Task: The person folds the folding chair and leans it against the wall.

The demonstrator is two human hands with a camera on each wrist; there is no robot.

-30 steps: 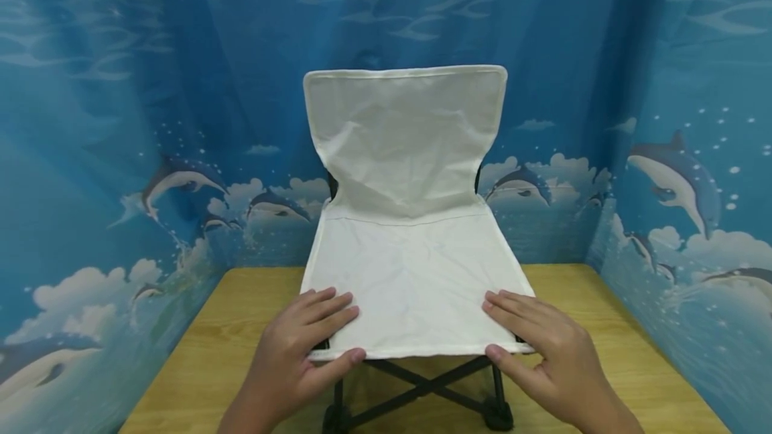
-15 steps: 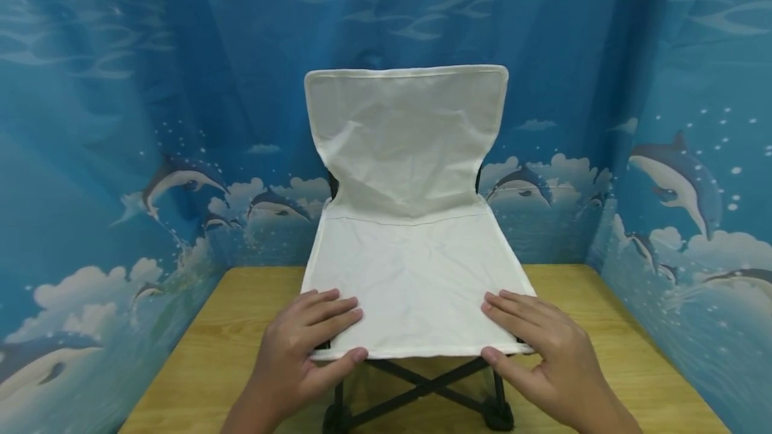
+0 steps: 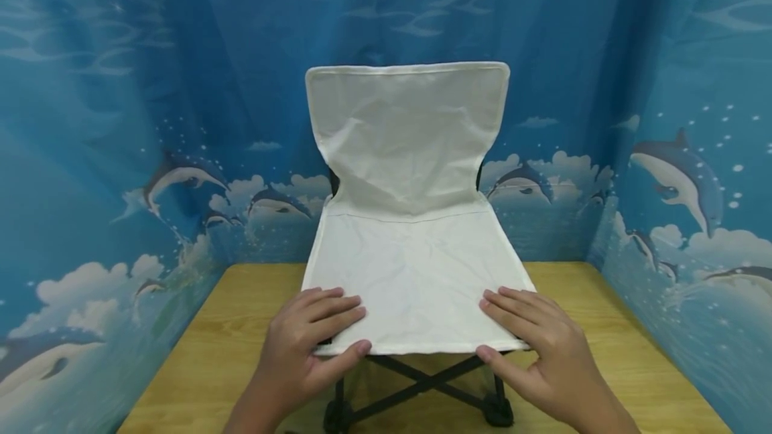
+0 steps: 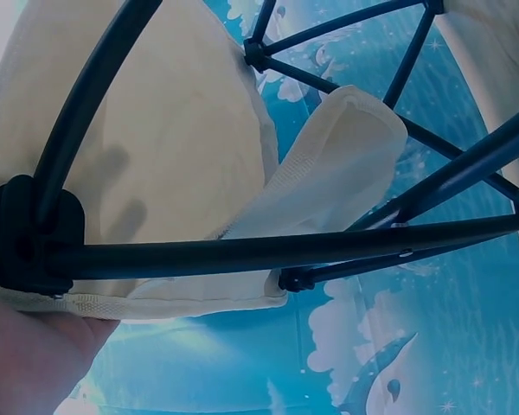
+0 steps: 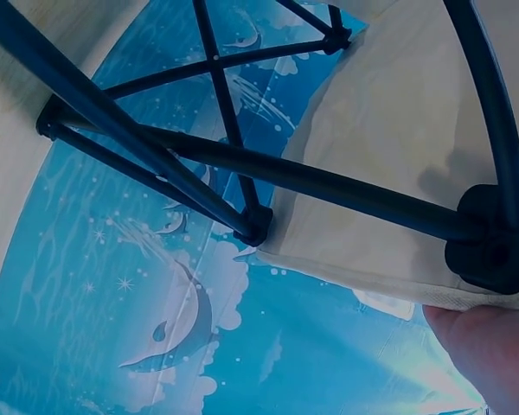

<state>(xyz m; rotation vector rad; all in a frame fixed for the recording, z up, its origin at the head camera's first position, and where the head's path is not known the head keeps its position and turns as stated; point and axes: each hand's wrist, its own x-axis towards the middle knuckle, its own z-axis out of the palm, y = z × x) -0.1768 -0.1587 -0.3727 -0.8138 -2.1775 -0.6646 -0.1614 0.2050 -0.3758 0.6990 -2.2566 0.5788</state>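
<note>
White chair (image 3: 410, 273) | left hand (image 3: 304, 340), right hand (image 3: 545, 347) on front corners

Head view looks down at the chair (image 3: 410, 273); close wrist views share its underside (image 4: 190, 104).

Both hands (image 3: 301, 340) (image 3: 545, 350) and visible forearms (image 3: 259, 404) (image 3: 603, 410) are bare.

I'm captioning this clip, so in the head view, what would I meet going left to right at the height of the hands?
Dolphin-print curtain → wood-grain table → left hand → white chair seat → right hand → table again → curtain again.
</note>
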